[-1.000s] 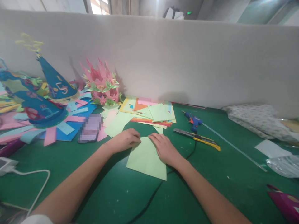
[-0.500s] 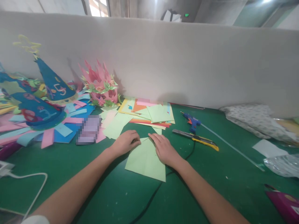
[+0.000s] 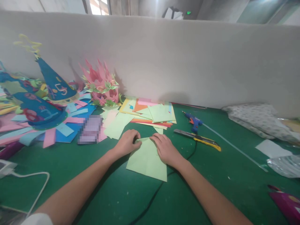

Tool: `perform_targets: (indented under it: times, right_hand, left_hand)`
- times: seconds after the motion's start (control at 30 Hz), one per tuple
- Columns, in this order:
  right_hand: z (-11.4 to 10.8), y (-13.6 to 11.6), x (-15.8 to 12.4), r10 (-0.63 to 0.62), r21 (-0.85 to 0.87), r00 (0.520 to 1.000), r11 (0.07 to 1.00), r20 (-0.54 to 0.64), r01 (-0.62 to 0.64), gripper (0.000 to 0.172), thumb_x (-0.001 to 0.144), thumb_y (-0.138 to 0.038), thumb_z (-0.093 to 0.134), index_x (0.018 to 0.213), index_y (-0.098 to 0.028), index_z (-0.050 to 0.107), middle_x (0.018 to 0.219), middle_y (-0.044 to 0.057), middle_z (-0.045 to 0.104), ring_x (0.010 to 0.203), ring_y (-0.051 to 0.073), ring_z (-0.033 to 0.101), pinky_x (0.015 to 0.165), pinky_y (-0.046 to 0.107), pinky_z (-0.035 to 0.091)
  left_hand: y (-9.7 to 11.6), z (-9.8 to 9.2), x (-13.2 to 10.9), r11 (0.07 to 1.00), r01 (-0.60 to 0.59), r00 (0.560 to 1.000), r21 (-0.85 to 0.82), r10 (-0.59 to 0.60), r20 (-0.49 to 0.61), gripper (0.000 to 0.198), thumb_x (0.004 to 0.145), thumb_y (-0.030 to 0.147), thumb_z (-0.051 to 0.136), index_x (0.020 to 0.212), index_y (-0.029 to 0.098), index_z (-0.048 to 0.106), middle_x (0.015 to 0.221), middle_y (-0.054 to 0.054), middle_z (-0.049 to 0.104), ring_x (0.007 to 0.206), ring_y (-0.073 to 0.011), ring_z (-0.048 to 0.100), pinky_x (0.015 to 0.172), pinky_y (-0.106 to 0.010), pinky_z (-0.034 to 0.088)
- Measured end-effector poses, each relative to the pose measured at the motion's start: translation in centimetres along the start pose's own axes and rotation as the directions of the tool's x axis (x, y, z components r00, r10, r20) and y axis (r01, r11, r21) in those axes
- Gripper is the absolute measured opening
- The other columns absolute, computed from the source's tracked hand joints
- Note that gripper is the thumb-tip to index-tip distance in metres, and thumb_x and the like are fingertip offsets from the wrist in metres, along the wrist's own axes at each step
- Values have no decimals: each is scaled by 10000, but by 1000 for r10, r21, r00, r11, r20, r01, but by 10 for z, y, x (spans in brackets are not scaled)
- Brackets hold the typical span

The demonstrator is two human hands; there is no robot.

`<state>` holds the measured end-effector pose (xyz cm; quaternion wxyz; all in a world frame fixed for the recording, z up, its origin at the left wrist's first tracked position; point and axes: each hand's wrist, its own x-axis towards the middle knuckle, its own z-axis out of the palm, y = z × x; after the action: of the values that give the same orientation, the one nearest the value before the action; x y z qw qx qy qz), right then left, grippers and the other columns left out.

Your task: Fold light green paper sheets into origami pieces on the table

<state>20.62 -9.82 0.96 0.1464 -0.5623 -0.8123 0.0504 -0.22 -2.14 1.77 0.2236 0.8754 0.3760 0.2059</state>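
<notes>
A light green sheet of paper [image 3: 147, 161], seemingly folded along its far edge, lies on the green table in front of me. My left hand [image 3: 128, 142] is at its far left corner, thumb and curled fingers closing on the edge. At the far right corner, my right hand [image 3: 165, 148] has its fingers together on the paper, its fingertips at the far edge. What the right thumb does is hidden. A yellow utility knife [image 3: 207, 142] with its blade out lies to the right of my right hand.
Behind the hands lies a stack of coloured paper [image 3: 161, 113]. A blue glue gun [image 3: 194, 121] with a long glue stick is to the right. On the left are blue cone hats [image 3: 55, 82], a pink paper crown [image 3: 103, 87] and a blurred phone-like object [image 3: 91, 129]. A black cord crosses the table.
The left fingers have lifted and shifted slightly at the paper's far edge, which now shows straighter between the hands. The right hand and the paper stay nearly in place.
</notes>
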Motion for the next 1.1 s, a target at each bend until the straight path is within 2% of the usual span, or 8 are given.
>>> perform_targets:
  times: [0.13,0.23,0.3,0.4,0.5,0.6,0.83,1.1]
  right_hand:
    - [2,0,-1,-2,1,1000,1000,-14,2,473,785,-36,380,1235,-127,490,1249,130,483,1103,234,418,939,384,373]
    - [4,1,-1,-17,14,999,1000,-43,18,490,799,-40,367,1272,-135,456,1265,127,478,1124,231,415,949,392,369]
    - [5,3,-2,-25,15,998,1000,-56,26,497,810,-45,360,1292,-139,436,1272,128,477,1137,230,414,955,398,367]
    - [5,3,-2,-22,22,998,999,-55,24,486,821,-47,353,1291,-137,437,1270,128,480,1145,229,415,960,398,365]
    - [4,2,-1,-13,30,998,999,-57,15,470,818,-42,356,1265,-141,460,1258,127,489,1136,229,423,951,395,373]
    - [2,2,-1,-14,20,999,1000,-46,15,456,810,-40,369,1232,-159,494,1228,120,500,1102,228,438,927,389,389]
    - [-1,-1,-1,-18,-14,1000,1000,-3,18,452,814,-43,379,1234,-152,505,1244,118,482,1106,226,423,939,379,382]
    - [-1,-3,0,-5,-53,1000,999,9,5,462,816,-50,383,1254,-140,499,1278,123,481,1110,234,422,935,386,395]
  left_hand:
    - [3,1,0,989,-105,994,-102,107,14,131,704,90,507,799,180,499,785,-13,533,734,-156,493,657,-266,411]
    - [5,0,-2,965,-234,968,-122,242,59,269,649,16,475,856,176,537,912,-39,562,858,-163,530,773,-278,443]
    - [7,-2,-4,944,-312,942,-106,322,96,302,656,15,486,898,178,567,998,-54,579,963,-178,536,876,-299,430]
    - [11,-8,-6,921,-382,911,-75,389,135,223,736,112,548,945,174,597,1078,-73,596,1033,-197,534,954,-330,400]
    - [14,-12,-4,917,-396,903,-59,400,157,153,856,237,513,943,168,618,1118,-84,610,1043,-205,535,961,-359,395]
    - [16,-14,-1,914,-405,897,-33,405,177,255,937,233,391,914,168,637,1097,-77,638,1016,-193,545,939,-362,406]
    - [13,-13,1,891,-453,875,-27,450,176,165,870,153,493,848,158,656,958,-71,659,932,-175,565,858,-298,432]
    - [5,-25,-1,915,-389,872,-111,404,275,197,856,128,485,797,165,669,894,-51,633,807,-134,593,736,-222,440]
